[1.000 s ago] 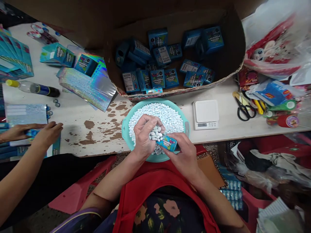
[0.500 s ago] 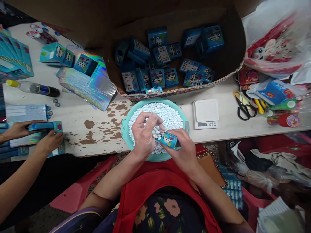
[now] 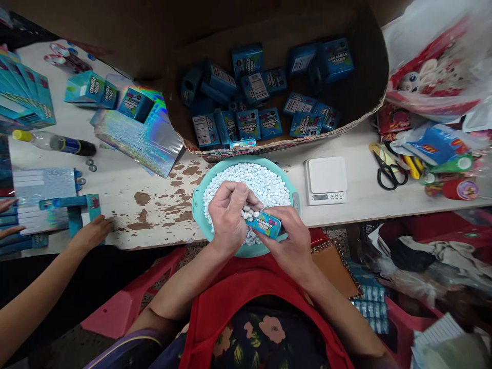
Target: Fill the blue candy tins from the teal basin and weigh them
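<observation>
The small blue printed cardboard box (image 3: 264,225) sits over the near side of the round teal plastic basin (image 3: 198,197), held in the right hand (image 3: 290,241), fingers closed around it. The left hand (image 3: 227,218) is cupped, fingers curled on a clutch of small white candy pellets (image 3: 265,184) at the box's open end. Risk: pellets may miss the narrow opening and spill past the basin's near rim off the desk (image 3: 126,205). A white digital scale (image 3: 326,180) stands right of the basin.

Left hand (image 3: 227,218) feeds candies (image 3: 249,211) into box (image 3: 264,225)
</observation>
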Tool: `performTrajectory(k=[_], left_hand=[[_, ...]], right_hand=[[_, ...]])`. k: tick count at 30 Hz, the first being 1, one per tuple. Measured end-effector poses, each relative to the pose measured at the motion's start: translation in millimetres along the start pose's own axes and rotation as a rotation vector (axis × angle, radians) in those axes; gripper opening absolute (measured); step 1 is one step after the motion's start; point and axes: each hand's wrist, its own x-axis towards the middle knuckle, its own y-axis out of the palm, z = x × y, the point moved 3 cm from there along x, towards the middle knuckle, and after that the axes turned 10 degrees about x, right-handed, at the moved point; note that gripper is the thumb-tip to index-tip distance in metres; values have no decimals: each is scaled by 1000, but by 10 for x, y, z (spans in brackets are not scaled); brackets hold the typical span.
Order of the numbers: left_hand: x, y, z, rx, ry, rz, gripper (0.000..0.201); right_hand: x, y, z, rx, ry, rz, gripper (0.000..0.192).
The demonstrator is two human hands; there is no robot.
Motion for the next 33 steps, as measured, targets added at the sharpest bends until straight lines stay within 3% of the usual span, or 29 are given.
performTrajectory(k=[6,12,19,24,29,33], left_hand=[[-48,2,-55,38,128,-33,20],[-89,-2,-104,125,246,-107,18],[-144,-32,-212,259,486,-213,18],[-51,-34,-101,247,322,-190,22],[-99,-33,-167,157,399,-163,19],[-48,-62,-97,167,252,-178,24]], right_hand=[[-29,22,0,65,-75,-38,32],[-6,95,-19,126,-57,-50,30],[-19,178,13,186,-138,-66,33],[5,195,-66,165,-39,-62,31],[12,172,-23,166,-106,-44,34],[36,188,-93,170,-35,-49,29]])
